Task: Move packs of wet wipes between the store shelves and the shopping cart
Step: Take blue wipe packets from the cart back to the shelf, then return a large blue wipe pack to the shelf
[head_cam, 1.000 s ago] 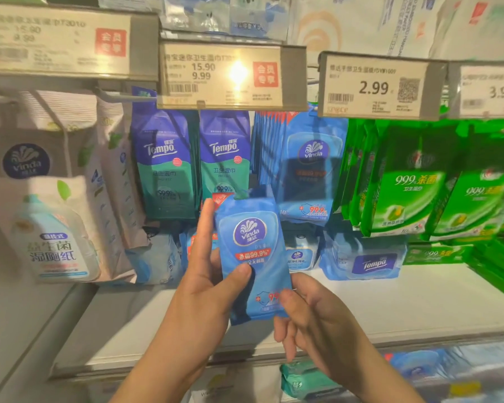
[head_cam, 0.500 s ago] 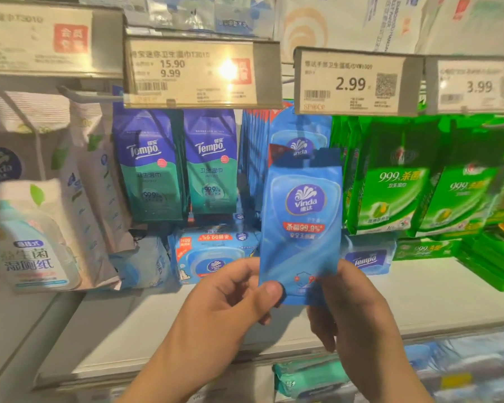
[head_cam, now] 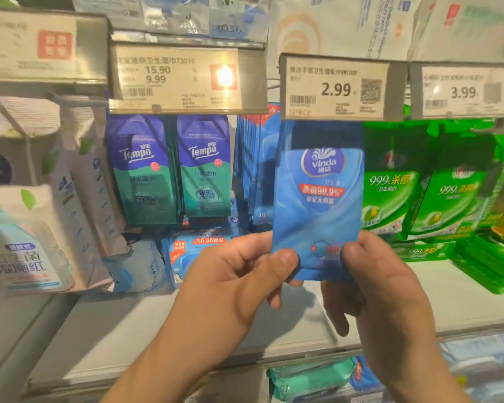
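The flat blue plastic Vinda wet-wipe pack [head_cam: 317,199] is held upright, front face to the camera, just right of the frame centre and directly below the white 2.99 price label [head_cam: 333,88]. The left hand [head_cam: 233,289] pinches the pack's lower left corner, thumb on the front and fingers [head_cam: 275,298] curled behind; the right hand [head_cam: 381,289] pinches the lower right corner in the same way. A two-corner hold low on the pack keeps the soft pouch flat and leaves its top edge free, which in my judgement suits aligning it with the peg beneath that label; the peg itself is not visible. At 9 o'clock of the pack hangs the row of matching blue Vinda packs [head_cam: 252,167], seen edge-on, which suggests this is its home position. Further at 9 o'clock hang the purple-and-teal Tempo pouches [head_cam: 172,173]; at 3 o'clock, the green 999 sachets [head_cam: 419,184]. The pale grey shelf board [head_cam: 157,330] lies at 6 o'clock, below both hands. No shopping cart is in view. Whether the pack is being hung or taken off cannot be determined; hanging appears the more likely.
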`<act>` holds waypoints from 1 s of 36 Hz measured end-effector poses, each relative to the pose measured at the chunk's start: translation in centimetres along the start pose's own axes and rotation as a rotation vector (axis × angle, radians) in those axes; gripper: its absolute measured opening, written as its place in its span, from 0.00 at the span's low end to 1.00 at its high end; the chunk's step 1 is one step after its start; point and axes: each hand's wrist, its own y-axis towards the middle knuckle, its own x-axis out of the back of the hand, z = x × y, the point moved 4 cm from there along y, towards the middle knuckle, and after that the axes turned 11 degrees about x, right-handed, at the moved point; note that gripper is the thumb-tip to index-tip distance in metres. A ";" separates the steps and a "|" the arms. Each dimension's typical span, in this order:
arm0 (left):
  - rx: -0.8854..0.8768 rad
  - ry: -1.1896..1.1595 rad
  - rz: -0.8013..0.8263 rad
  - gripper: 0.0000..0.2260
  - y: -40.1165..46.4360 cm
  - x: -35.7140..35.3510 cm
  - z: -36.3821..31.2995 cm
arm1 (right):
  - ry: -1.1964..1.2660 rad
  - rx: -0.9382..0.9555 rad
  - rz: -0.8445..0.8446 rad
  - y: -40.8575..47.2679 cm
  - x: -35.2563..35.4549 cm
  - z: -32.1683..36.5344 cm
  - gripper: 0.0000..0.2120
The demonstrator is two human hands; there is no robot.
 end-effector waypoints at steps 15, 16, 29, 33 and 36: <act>0.228 0.200 -0.287 0.23 0.7 0.2 1.8 | -0.177 -0.142 -0.234 0.2 0.0 -3.8 0.21; 0.237 0.174 -0.286 0.22 1.0 0.2 1.8 | -0.175 -0.133 -0.240 0.5 -0.1 -3.7 0.21; 0.340 -0.009 -0.267 0.14 3.8 0.8 3.8 | -0.089 -0.259 -0.258 2.4 -0.8 -6.0 0.22; 0.403 0.072 -0.318 0.11 1.9 1.6 5.1 | -0.227 -0.319 -0.065 1.1 -0.2 -8.2 0.21; 0.438 0.228 -0.437 0.17 0.1 3.1 6.6 | -0.259 -0.387 0.025 0.1 0.1 -10.0 0.17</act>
